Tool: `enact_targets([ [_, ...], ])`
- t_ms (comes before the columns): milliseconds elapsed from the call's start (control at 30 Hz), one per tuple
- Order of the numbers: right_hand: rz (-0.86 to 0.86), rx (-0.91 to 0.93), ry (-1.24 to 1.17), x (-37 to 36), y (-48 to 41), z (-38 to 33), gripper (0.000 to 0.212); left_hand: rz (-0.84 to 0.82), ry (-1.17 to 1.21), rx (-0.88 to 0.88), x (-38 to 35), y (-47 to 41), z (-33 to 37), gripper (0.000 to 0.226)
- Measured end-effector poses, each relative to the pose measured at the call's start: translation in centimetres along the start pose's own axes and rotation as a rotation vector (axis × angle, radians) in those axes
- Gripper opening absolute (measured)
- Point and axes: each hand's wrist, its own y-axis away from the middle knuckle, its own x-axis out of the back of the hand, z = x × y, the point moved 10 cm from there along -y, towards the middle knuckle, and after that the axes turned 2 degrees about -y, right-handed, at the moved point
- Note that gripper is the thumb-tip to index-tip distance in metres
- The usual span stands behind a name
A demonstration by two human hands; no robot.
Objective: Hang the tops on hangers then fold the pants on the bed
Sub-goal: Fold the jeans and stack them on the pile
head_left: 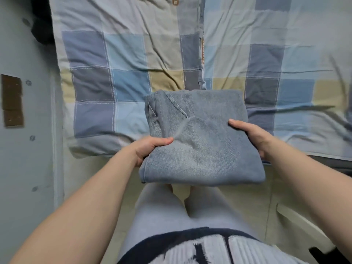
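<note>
Pants (200, 141) of pale blue denim, folded into a thick, roughly square packet, sit over the near edge of the bed (114, 63) in the head view, the only view there is. The far half lies over the checked cover and the near half juts out past the bed's edge, above the floor (247, 197) and the person's feet. Whether the far half rests on the bed or hangs just above it cannot be told.

The left hand (150, 149) grips the packet's left side, thumb on top and fingers tucked underneath. The right hand (249, 134) clasps the right side the same way. Holding both sides at once probably keeps the layers from sliding apart and the fold flat while the packet is carried.

No tops or hangers show, so the folding part looks to be under way, with this pair likely about done. A grey wall (22, 130) stands to the left of the bed.
</note>
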Motion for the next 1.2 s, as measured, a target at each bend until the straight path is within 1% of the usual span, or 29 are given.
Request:
enact_targets([
  [133, 0.031, 0.098, 0.000, -1.1, 6.6, 0.7, 0.032, 0.042, -0.163, -0.187, -1.7, 6.0, 3.2, 0.050],
  [200, 0.049, 0.174, -0.024, -2.2, 10.2, 1.0, 0.036, 0.068, -0.249, -0.319, -2.6, 9.2, 5.2, 0.043],
  [267, 0.089, 0.299, -0.063, -2.8, 13.9, 1.2, 0.046, 0.085, -0.335, -0.431, -3.8, 12.2, 6.9, 0.037],
  [367, 0.210, 0.541, -0.126, -2.9, 19.6, 1.5, 0.056, 0.093, -0.429, -0.566, -6.1, 15.6, 9.1, 0.054],
  [400, 0.264, 0.615, -0.154, -2.6, 21.4, 1.8, 0.055, 0.090, -0.454, -0.610, -7.2, 16.5, 9.7, 0.058],
  [433, 0.311, 0.673, -0.189, -2.2, 23.2, 2.4, 0.049, 0.085, -0.480, -0.649, -8.3, 17.3, 10.1, 0.061],
  [500, 0.394, 0.756, -0.263, -1.1, 26.4, 4.0, 0.035, 0.076, -0.533, -0.707, -11.0, 18.4, 10.6, 0.062],
  [533, 0.437, 0.786, -0.301, -0.3, 27.9, 4.9, 0.032, 0.068, -0.563, -0.733, -12.6, 18.8, 10.6, 0.061],
  [633, 0.557, 0.856, -0.395, 2.7, 32.7, 8.4, 0.024, 0.019, -0.645, -0.790, -17.9, 19.6, 9.8, 0.045],
  [700, 0.624, 0.911, -0.471, 4.9, 35.9, 11.1, 0.017, -0.023, -0.689, -0.803, -21.9, 19.8, 8.5, 0.035],
  [767, 0.682, 0.951, -0.540, 7.5, 38.9, 14.3, 0.015, -0.082, -0.736, -0.816, -26.5, 19.9, 6.6, 0.032],
  [900, 0.794, 1.016, -0.672, 13.9, 44.5, 22.5, 0.024, -0.191, -0.862, -0.852, -37.0, 20.0, 1.0, 0.031],
  [1000, 0.867, 1.088, -0.731, 19.0, 48.5, 29.5, 0.024, -0.275, -0.958, -0.851, -44.7, 19.4, -5.1, 0.038],
  [1067, 0.900, 1.138, -0.762, 22.3, 51.5, 34.5, 0.029, -0.334, -1.008, -0.856, -49.9, 19.3, -9.9, 0.041],
  [1200, 0.986, 1.199, -0.834, 28.6, 57.1, 45.5, 0.031, -0.478, -1.099, -0.878, -60.2, 19.5, -20.5, 0.035],
])
